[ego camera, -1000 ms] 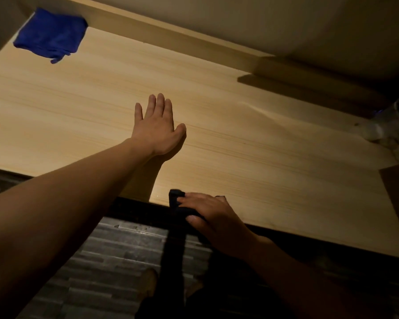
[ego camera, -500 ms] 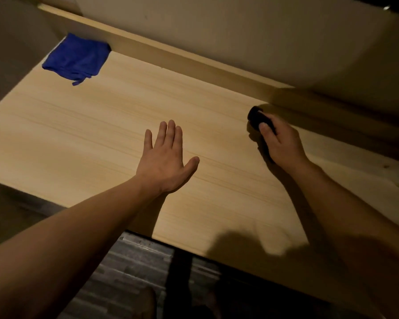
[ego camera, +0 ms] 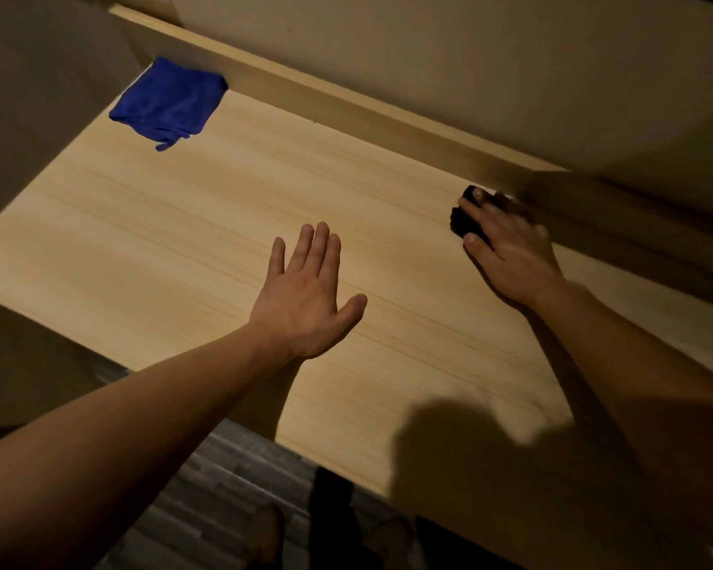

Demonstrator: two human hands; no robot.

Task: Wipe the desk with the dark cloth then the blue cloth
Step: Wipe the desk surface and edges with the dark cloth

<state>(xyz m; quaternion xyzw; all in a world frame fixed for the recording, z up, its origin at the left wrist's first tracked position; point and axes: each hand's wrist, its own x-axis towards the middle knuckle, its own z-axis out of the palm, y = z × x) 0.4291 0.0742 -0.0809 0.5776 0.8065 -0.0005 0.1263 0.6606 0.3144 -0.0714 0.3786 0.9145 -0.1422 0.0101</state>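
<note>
Pale wood grain runs across the surface (ego camera: pixel 182 224), and on it the right grip (ego camera: pixel 511 257) holds the dark cloth (ego camera: pixel 464 222), bunched small, with fingers laid over its top and the thumb against its near side. The cloth presses on the wood and pokes out beyond the fingertips, to the left of that grip. Just behind this grip runs the raised back ledge (ego camera: pixel 346 113); blur hides whether cloth and ledge touch. Well apart to the left of the right grip, and nearer the person, the left grip (ego camera: pixel 305 298) lies wide and flat, palm down, fingers straight and together, thumb spread, holding nothing. Far beyond the left grip, up and to its left, the blue cloth (ego camera: pixel 167 102) lies crumpled in the back corner against the ledge. Grey floor (ego camera: pixel 206 499) shows below the left forearm.
</note>
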